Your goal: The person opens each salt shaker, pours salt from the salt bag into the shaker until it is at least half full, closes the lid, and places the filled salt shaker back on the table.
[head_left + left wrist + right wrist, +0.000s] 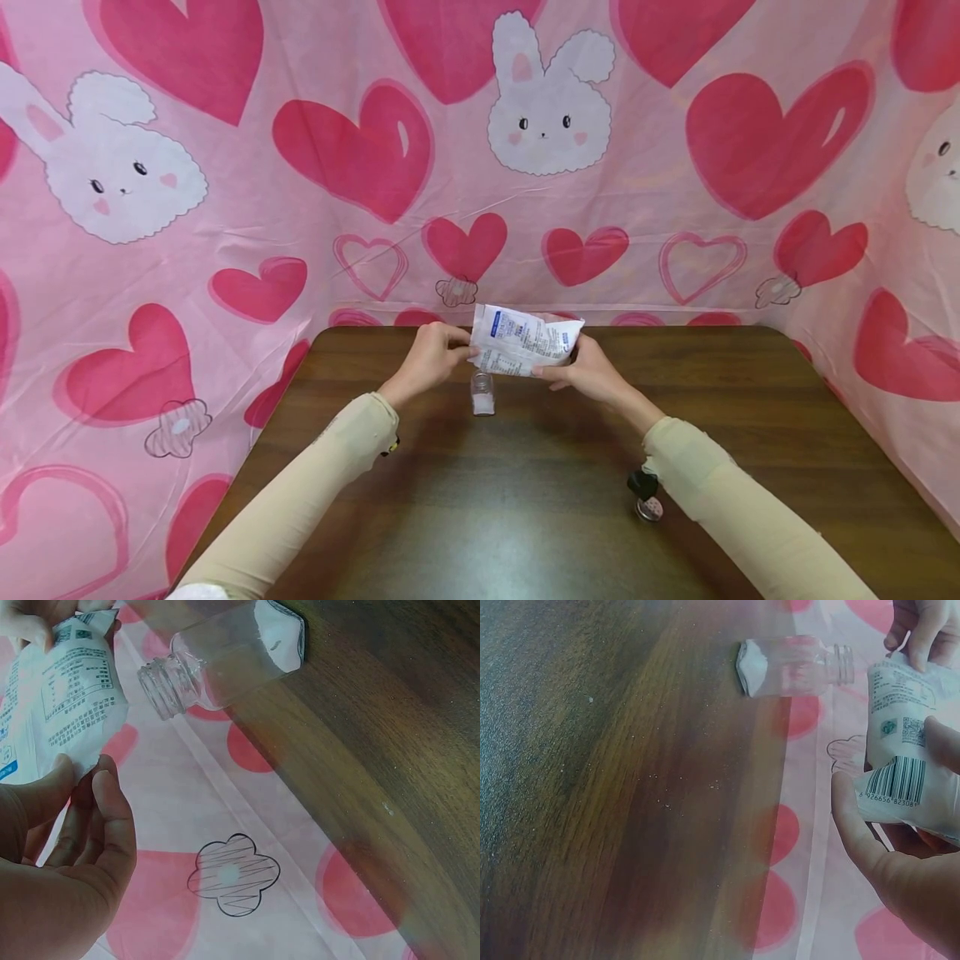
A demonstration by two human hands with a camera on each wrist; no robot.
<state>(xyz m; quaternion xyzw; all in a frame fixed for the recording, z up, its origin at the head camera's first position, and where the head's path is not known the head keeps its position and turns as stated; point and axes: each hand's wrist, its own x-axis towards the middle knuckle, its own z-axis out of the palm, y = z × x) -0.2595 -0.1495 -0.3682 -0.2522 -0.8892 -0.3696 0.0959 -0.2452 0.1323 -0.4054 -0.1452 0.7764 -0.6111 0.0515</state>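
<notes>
A white printed plastic pouch [522, 340] is held up between both hands, above and just behind a small clear glass bottle [483, 395]. My left hand [435, 355] pinches the pouch's left corner between thumb and fingers. At its other end, my right hand [588, 367] grips the pouch, and a barcode shows beside the thumb in the right wrist view. The bottle stands uncapped, with white powder [753, 667] in its bottom. Its threaded neck [161, 688] is close to the pouch but apart from it. Whether the pouch is cut open cannot be seen.
A round lid with holes [649, 509] lies on the brown wooden table [480, 483] by the right forearm. White specks [667, 802] are scattered on the wood. Pink cloth [637, 192] with hearts and rabbits hangs behind the table and along its sides.
</notes>
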